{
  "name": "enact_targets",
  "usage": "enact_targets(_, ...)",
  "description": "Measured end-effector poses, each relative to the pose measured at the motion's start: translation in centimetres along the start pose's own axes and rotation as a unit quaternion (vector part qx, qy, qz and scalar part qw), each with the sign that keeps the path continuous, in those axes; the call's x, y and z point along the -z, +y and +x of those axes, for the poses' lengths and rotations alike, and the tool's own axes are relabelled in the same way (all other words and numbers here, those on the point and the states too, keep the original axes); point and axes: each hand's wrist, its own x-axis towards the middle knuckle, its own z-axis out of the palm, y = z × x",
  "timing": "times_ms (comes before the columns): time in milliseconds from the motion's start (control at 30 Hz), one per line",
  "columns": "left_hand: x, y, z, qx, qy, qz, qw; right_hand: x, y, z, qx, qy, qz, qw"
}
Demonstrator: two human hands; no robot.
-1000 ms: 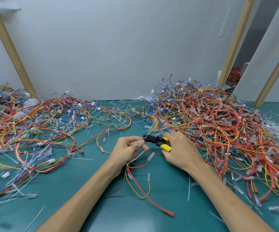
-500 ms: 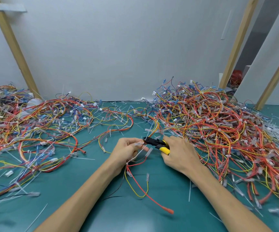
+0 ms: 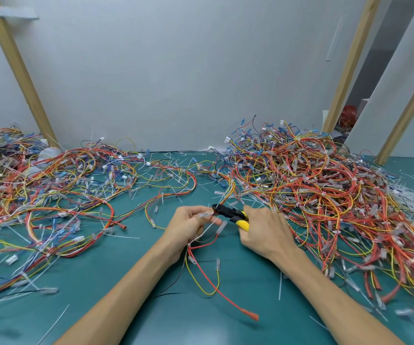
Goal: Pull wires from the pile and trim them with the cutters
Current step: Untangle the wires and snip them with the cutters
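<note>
In the head view, a small bundle of wires (image 3: 190, 247), red, yellow and black with clear sleeved ends, is gripped in the curled left hand (image 3: 188, 229) above the green table (image 3: 126, 282). Black cutters (image 3: 230, 212) with yellow handles are clasped in the right hand (image 3: 265, 232), nose pointed at the pinched wire ends. The tangled pile (image 3: 312, 190) is heaped at right.

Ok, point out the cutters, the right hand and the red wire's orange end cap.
cutters (image 3: 229, 212): head view, black body behind the blades.
right hand (image 3: 266, 231): head view, back of the hand.
orange end cap (image 3: 253, 317): head view, middle of the cap.
</note>
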Motion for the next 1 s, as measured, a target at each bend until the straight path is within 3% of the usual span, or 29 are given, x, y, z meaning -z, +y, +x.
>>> enact_targets(1000, -0.06, -0.02, -0.13, 0.000, 0.003, -0.001, 1.000, 0.75, -0.05, -0.13, -0.019, -0.046, 0.048, 0.998)
